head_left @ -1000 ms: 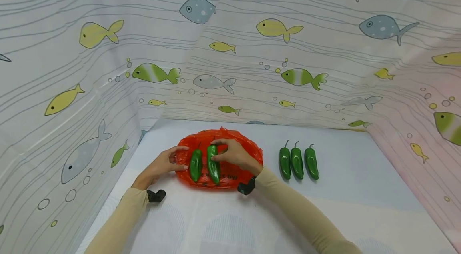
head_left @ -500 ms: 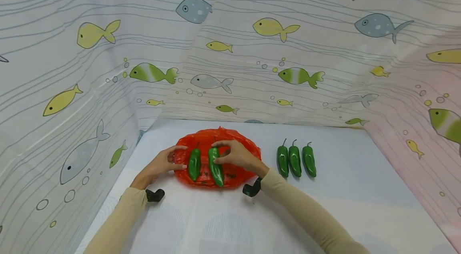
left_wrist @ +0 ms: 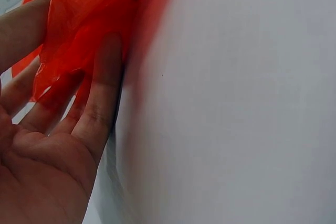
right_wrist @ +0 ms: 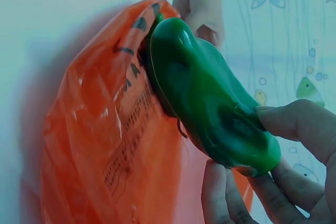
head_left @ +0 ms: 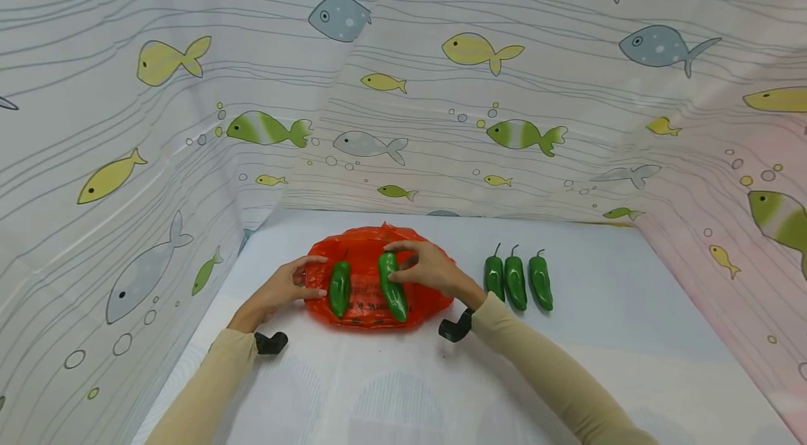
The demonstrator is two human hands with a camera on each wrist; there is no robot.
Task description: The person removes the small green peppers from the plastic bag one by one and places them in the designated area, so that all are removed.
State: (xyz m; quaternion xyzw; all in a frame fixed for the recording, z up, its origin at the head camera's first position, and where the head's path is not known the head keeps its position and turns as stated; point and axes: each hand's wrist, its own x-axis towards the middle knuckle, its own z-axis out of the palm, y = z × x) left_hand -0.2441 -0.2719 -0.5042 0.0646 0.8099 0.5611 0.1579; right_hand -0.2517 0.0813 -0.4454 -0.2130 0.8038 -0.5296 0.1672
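Observation:
A red plastic bag [head_left: 372,238] with dark print lies spread on the table. On its left part rests a green pepper [head_left: 340,289] with its stem pointing away. My left hand [head_left: 284,291] is at the bag's left edge, its fingers spread apart and touching the film; some of them show through the red plastic in the left wrist view. My right hand [head_left: 429,270] pinches a second green pepper [right_wrist: 205,98] near one end, between thumb and fingers. That pepper slants over the right part of the bag, glossy and dented in the right wrist view.
To the right of the bag, a row of several items is just three green peppers [head_left: 515,284] lying side by side. Fish-patterned sheeting [head_left: 429,108] rises behind the white table [head_left: 599,375] and along both sides.
My right hand has carried the pinched pepper a little to the right over the bag, away from the other pepper, and the pepper slants more. My left hand stays at the bag's left edge.

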